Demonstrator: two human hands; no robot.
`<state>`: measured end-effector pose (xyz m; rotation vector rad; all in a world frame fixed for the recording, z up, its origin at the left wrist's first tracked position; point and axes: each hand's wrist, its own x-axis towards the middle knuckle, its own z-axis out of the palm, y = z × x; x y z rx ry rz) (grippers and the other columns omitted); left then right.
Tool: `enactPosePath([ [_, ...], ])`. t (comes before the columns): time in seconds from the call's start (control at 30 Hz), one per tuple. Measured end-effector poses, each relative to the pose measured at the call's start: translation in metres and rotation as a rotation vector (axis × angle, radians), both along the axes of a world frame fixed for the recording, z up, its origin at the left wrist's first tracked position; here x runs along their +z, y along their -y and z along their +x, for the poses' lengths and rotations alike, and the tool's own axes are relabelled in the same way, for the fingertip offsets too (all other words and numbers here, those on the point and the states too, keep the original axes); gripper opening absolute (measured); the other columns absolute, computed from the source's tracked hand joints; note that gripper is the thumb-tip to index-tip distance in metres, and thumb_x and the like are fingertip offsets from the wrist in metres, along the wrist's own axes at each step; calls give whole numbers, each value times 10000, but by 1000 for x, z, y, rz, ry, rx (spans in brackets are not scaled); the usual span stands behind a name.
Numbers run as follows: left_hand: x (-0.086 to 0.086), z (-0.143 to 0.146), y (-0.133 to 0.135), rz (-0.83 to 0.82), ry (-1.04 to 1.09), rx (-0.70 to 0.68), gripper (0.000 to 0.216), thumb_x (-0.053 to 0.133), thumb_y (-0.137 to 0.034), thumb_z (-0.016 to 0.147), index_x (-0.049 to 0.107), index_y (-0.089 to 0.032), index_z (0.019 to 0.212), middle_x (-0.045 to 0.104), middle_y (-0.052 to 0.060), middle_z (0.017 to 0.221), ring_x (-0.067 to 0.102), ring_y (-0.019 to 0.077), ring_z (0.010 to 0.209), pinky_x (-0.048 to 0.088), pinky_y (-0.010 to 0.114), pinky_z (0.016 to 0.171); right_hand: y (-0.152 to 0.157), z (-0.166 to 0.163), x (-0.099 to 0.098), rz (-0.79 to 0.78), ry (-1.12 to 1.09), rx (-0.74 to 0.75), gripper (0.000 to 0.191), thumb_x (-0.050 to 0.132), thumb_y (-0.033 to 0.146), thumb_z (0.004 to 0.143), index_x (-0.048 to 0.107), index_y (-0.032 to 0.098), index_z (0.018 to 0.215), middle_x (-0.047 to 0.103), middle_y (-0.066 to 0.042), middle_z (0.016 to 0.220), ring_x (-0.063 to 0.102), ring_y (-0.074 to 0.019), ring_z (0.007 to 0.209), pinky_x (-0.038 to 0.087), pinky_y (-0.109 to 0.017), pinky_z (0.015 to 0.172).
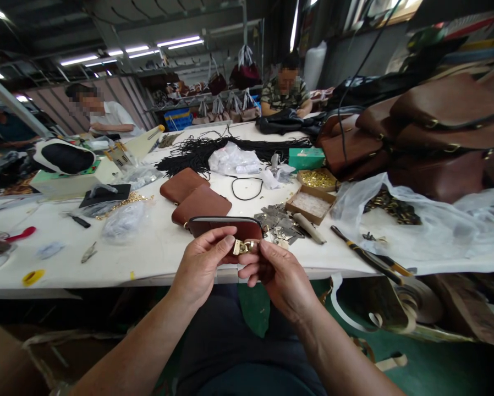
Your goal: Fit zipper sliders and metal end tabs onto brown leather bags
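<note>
In front of me, over the table's near edge, a small gold-coloured metal clasp (243,247) is pinched between my hands. My left hand (197,269) grips its left end with thumb and fingertips. At the other end, the thumb and index finger of my right hand (282,269) are closed on it, with the remaining fingers curled below. Just behind the fingers is a brown leather piece with a dark edge (226,225); whether they touch it I cannot tell. Two brown leather pouches (201,203) lie farther back, overlapping.
Flat metal plates (278,220) lie piled right of the pouches, near a box of small clear parts (311,203) and a box of gold parts (317,179). Long-handled pliers (366,256) jut over the edge. Brown bags (445,137) are stacked at right. Co-workers sit across the table.
</note>
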<state>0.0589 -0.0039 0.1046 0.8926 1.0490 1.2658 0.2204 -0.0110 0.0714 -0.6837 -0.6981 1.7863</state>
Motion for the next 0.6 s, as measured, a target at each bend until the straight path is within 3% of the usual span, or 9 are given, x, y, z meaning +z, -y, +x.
enactPosePath([
  [0.13, -1, 2, -3, -41, 62, 9, 431, 909, -372, 753, 732, -138, 1068, 776, 52, 872, 736, 164, 752, 606, 272, 679, -1, 1, -1, -58, -64, 47, 326, 731, 470, 906, 773, 157, 984, 816, -107, 885, 769, -190, 657, 549, -213, 484],
  [0.23, -4, 2, -4, -23, 51, 26, 416, 902, -374, 761, 735, -143, 1064, 772, 45, 888, 734, 161, 760, 610, 271, 685, 2, 6, -1, -18, -23, 54, 347, 718, 492, 918, 779, 176, 1048, 815, -100, 930, 773, -194, 718, 568, -232, 544],
  [0.37, -8, -2, -2, 93, -104, 29, 382, 866, -384, 812, 752, -160, 1100, 786, 50, 928, 735, 156, 816, 613, 276, 780, 5, 13, 2, 234, 277, -53, 316, 743, 470, 918, 790, 210, 1093, 802, -74, 1003, 747, -212, 896, 592, -305, 753],
  [0.5, -6, -2, 3, 230, -282, -15, 328, 811, -380, 875, 758, -170, 1122, 797, 77, 1035, 751, 190, 957, 602, 288, 880, 5, 10, 8, 519, 624, -298, 110, 811, 332, 869, 780, 227, 883, 767, -30, 885, 695, -194, 829, 557, -316, 760],
  [0.6, -2, 2, 5, 300, -240, -66, 325, 758, -363, 925, 723, -183, 1193, 789, 82, 1051, 754, 220, 1026, 603, 338, 939, 7, 3, 12, 726, 746, -495, 77, 772, 226, 894, 737, 237, 826, 738, -19, 837, 683, -189, 824, 546, -321, 768],
])
